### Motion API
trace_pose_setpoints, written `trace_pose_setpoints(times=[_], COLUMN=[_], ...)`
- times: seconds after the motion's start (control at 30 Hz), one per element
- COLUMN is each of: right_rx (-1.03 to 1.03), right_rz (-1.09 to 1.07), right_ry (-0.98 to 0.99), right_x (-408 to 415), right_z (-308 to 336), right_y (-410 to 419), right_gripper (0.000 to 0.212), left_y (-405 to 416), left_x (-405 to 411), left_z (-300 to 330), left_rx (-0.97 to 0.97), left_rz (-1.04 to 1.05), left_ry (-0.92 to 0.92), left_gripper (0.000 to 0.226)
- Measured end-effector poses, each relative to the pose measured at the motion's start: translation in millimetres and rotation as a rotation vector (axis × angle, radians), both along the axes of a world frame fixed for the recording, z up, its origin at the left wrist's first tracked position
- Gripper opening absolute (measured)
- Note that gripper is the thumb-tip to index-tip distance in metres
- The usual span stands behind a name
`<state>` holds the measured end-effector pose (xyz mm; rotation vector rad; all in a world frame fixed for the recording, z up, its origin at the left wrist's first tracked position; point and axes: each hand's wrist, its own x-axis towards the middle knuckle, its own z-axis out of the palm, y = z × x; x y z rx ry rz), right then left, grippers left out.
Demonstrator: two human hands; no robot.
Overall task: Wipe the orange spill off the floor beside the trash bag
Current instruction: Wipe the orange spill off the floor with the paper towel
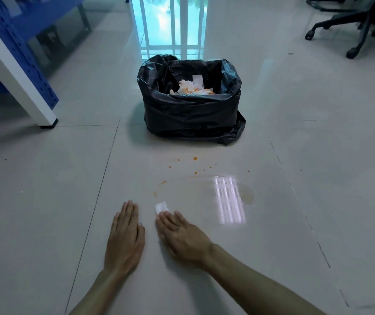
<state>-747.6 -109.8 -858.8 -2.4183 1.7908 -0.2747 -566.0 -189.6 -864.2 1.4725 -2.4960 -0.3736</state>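
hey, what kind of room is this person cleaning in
Probably an office or workroom: rolling office chairs, a blue and white workbench and a glossy tiled floor.

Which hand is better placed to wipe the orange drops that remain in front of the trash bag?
The right hand, probably. Its fingers already press the white tissue on the floor, just short of the orange drops. The left hand lies flat and empty, farther to the left.
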Motion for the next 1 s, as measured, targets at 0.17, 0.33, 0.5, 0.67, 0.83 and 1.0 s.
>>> trace_pose_setpoints(times=[0.17,0.33,0.5,0.67,0.83,1.0], right_rx=[0.028,-0.03,0.049,0.198,0.201,0.19], right_rz=[0.042,-0.154,-0.623,-0.91,-0.817,-0.509], right_ry=[0.116,0.113,0.114,0.085,-0.027,-0.146], right_x=[-7.9,-52.8,-146.5,-176.2,-148.1,-57.8], right_z=[6.0,0.6,12.0,17.2,19.1,25.6], right_y=[-39.2,-33.5,27.8,32.9,-30.4,-81.4], right_gripper=[0.054,0.051,0.07,0.086,0.091,0.089], left_y=[-23.0,-61.5,-65.8,-66.6,-84.4,-91.7], left_x=[-6.2,-16.9,-25.0,-26.7,-33.7,-35.5], left_z=[15.5,8.8,4.6,5.9,6.8,-0.2], left_rx=[-0.052,-0.021,-0.028,-0.054,-0.06,-0.037], left_rz=[0.069,0.05,0.08,0.089,0.054,0.058], left_ry=[0.07,0.017,0.016,-0.012,-0.068,0.031], left_gripper=[0.056,0.062,0.063,0.061,0.067,0.066])
